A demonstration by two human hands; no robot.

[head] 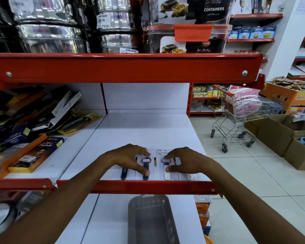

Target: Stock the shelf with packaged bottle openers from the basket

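Observation:
Several packaged bottle openers lie flat in a row near the front edge of the white shelf (144, 131). Two on the left have dark handles (145, 169), two on the right have white handles (167, 175). My left hand (128, 158) rests palm down on the dark-handled packs, thumb against one handle. My right hand (183, 161) presses on the white-handled packs, thumb and forefinger touching one opener. A grey plastic basket (151, 221) sits on the shelf below, seemingly empty.
Red shelf lip (134, 186) runs under my wrists. Boxed knives and tools (30, 124) pile up on the left bay. Steel tins and containers (113, 29) fill the shelf above. A shopping trolley (239, 117) and cardboard boxes (280, 136) stand on the tiled floor to the right.

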